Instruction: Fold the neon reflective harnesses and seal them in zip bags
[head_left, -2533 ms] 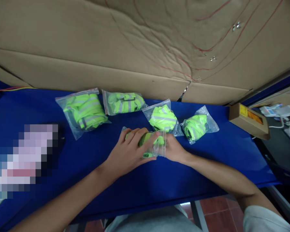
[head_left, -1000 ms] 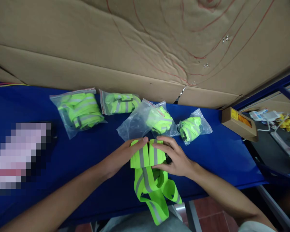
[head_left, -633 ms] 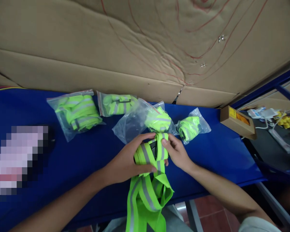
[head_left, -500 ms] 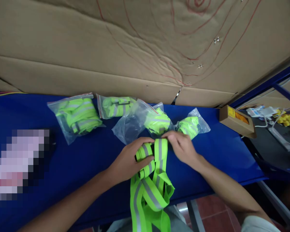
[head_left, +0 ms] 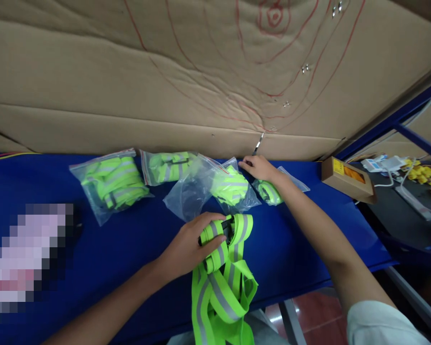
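Note:
My left hand [head_left: 192, 244] grips a rolled part of a neon-green strap [head_left: 224, 297] with grey reflective stripes. A black buckle [head_left: 228, 230] shows beside the roll, and the loose lengths hang over the table's front edge. My right hand [head_left: 260, 168] is at the back of the table, fingers closed round the dark handle end of a slim metal tool [head_left: 259, 143] by the cardboard. Its handle is mostly hidden. Below that hand lies a bagged green strap [head_left: 269, 192], partly covered by my right forearm.
Clear bags with green straps lie along the back: one at left [head_left: 117, 179], others mid-table [head_left: 172, 165] [head_left: 232, 187]. A cardboard wall [head_left: 129, 96] stands behind the blue table [head_left: 129, 244]. An open box [head_left: 348, 179] sits at right. A pixelated object [head_left: 32, 254] lies left.
My right hand has left the strap and reached up and back to the metal tool. My left hand still holds the roll. The view has shifted slightly.

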Motion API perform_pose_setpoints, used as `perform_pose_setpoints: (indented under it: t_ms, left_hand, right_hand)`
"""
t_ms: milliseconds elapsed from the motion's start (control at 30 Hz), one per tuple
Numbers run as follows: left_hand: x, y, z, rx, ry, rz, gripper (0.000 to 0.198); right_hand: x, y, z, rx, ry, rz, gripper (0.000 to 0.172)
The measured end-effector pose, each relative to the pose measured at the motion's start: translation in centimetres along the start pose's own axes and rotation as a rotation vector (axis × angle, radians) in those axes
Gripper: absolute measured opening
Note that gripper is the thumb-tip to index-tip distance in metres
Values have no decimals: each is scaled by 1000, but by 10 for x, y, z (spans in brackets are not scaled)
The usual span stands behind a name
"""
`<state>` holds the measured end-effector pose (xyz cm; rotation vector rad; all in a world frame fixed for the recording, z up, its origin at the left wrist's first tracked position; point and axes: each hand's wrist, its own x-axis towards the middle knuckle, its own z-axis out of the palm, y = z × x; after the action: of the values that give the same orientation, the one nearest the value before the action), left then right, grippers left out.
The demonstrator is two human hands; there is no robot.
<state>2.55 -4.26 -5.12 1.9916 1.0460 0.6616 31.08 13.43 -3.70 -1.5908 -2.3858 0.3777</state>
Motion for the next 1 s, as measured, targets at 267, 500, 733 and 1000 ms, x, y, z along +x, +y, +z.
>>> perform_pose_setpoints:
  t_ms: [267, 500, 733, 1000]
  left_hand:
    - [-1, -2, 2, 5, -17, -45, 35]
    - [-1, -1, 1, -6, -22, -52, 36]
    - [-2, -1, 1, -13, -45, -86, 36]
    - [-2, -2, 2, -7, -57, -84, 35]
  right_hand:
    - [4, 4, 9, -1, 49, 30, 25]
    - [15, 9, 13, 43, 52, 37, 22]
    - [24, 13, 15, 92, 23, -30, 21]
    - [36, 14, 12, 103, 0, 13, 26]
